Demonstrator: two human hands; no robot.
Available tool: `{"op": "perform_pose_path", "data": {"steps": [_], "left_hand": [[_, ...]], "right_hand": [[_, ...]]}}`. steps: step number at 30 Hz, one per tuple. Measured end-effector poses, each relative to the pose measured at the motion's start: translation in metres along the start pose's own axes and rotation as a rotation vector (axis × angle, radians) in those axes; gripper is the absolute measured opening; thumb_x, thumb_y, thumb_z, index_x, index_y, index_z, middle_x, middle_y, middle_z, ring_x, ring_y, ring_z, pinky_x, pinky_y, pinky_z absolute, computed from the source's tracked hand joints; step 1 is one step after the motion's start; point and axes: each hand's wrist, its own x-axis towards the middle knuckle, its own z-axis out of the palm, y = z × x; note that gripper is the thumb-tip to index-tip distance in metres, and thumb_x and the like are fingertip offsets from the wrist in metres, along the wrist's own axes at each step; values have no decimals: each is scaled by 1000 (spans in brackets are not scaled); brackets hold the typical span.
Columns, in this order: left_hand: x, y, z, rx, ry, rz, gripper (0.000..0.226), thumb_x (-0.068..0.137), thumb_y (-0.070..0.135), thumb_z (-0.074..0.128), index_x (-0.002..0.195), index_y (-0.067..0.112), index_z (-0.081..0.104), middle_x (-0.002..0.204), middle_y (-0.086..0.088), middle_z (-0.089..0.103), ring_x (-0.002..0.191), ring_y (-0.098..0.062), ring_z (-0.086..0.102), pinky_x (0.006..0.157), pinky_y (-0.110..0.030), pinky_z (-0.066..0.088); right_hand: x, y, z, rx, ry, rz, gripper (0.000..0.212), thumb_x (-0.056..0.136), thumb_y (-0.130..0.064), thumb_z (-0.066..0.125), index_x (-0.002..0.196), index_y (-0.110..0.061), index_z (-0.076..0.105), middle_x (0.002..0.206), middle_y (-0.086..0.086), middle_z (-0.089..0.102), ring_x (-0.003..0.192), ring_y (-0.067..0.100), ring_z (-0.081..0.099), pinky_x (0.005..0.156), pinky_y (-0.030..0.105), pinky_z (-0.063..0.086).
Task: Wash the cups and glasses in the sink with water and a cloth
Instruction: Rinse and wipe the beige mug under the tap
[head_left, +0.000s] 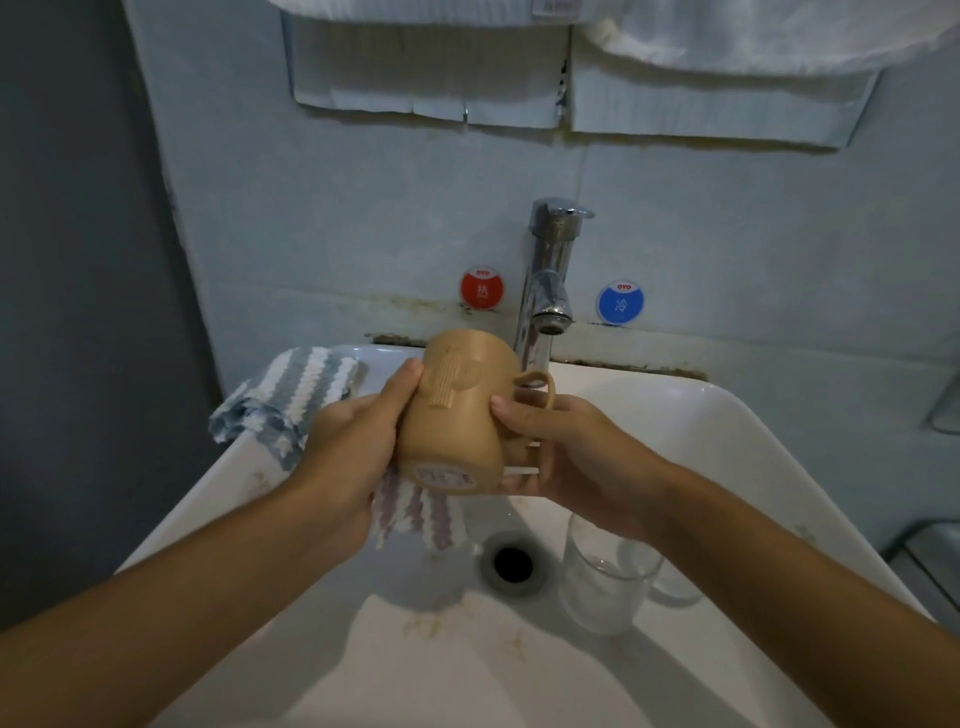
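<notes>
Head camera shows one tan plastic mug (457, 410), one clear glass mug (605, 577), two striped cloths and two round tap stickers, one red (481, 289) and one blue (621, 303). At the centre of the frame, above the white sink (727, 431), the tan plastic mug sits between both hands. Its long axis is tilted, with the labelled base toward the lower frame and the mouth toward the chrome faucet (548, 280); its handle points right. Left hand (348, 447) grips its left wall, pressing a purple-striped cloth (415, 512) beneath it. Right hand (566, 452) curls around the handle side. A blue-striped cloth (291, 395) lies on the sink's upper-left rim. The glass mug lies in the basin, lower right of the drain (512, 564).
</notes>
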Motion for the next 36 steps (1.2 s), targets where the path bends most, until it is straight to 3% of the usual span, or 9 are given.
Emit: {"op": "perform_pose_path", "data": {"steps": [2, 6, 10, 13, 15, 21, 24, 29, 36], "left_hand": [[1, -2, -1, 25, 32, 47, 44, 90, 41, 66, 92, -3, 71, 82, -10, 74, 71, -24, 70, 58, -30, 56], [2, -6, -3, 108, 138, 167, 43, 91, 24, 69, 91, -18, 60, 77, -27, 65, 66, -22, 55, 60, -30, 47], [-1, -5, -2, 277, 176, 215, 35, 90, 18, 68, 64, 8, 47, 62, -10, 39, 51, -13, 34, 39, -19, 26], [0, -7, -3, 312, 151, 198, 32, 90, 24, 70, 69, 6, 54, 65, -11, 48, 56, -16, 41, 50, -23, 32], [0, -7, -3, 325, 153, 175, 35, 89, 28, 70, 83, -6, 65, 73, -22, 62, 59, -19, 52, 53, -26, 38], [-4, -3, 0, 329, 161, 189, 27, 88, 27, 70, 75, 5, 63, 61, -6, 61, 37, -2, 50, 37, -13, 37], [-7, -2, 3, 323, 147, 226, 23, 89, 31, 68, 79, 11, 69, 66, 2, 68, 48, 0, 61, 41, -11, 44], [-9, 1, 4, 281, 152, 297, 22, 90, 31, 67, 75, 16, 67, 61, 9, 66, 49, 6, 60, 43, -9, 44], [-6, 1, 2, 233, 215, 281, 21, 92, 32, 65, 73, 23, 63, 75, 6, 68, 70, -7, 65, 56, -21, 48]], "right_hand": [[-1, 1, 0, -24, 16, -11, 42, 91, -22, 67, 130, -10, 56, 122, 14, 68, 111, 31, 67, 93, 51, 55], [2, 6, 0, -97, 192, -86, 45, 84, -21, 75, 125, -17, 57, 117, 4, 70, 103, 24, 70, 85, 46, 60], [6, 15, -1, -267, 365, -188, 61, 79, -30, 79, 133, -24, 51, 122, -3, 64, 103, 16, 67, 82, 35, 61], [7, 23, 1, -444, 454, -256, 65, 79, -34, 80, 132, -30, 42, 121, -13, 55, 100, 6, 60, 62, 15, 53], [7, 27, 2, -473, 476, -280, 68, 79, -33, 80, 132, -33, 38, 120, -15, 52, 100, 5, 58, 58, 14, 51], [6, 23, -1, -389, 448, -292, 68, 81, -29, 78, 130, -31, 33, 108, -19, 53, 91, 6, 62, 60, 14, 53], [6, 22, 1, -357, 421, -236, 72, 80, -33, 78, 135, -31, 31, 113, -13, 52, 96, 9, 60, 67, 18, 52], [10, 18, -2, -318, 279, -140, 100, 55, -38, 86, 139, -34, 30, 130, -4, 52, 114, 19, 59, 92, 43, 56], [7, 16, -7, -402, 166, -140, 115, 56, -22, 93, 147, -30, 24, 128, -8, 55, 109, 12, 63, 85, 30, 58]]}}
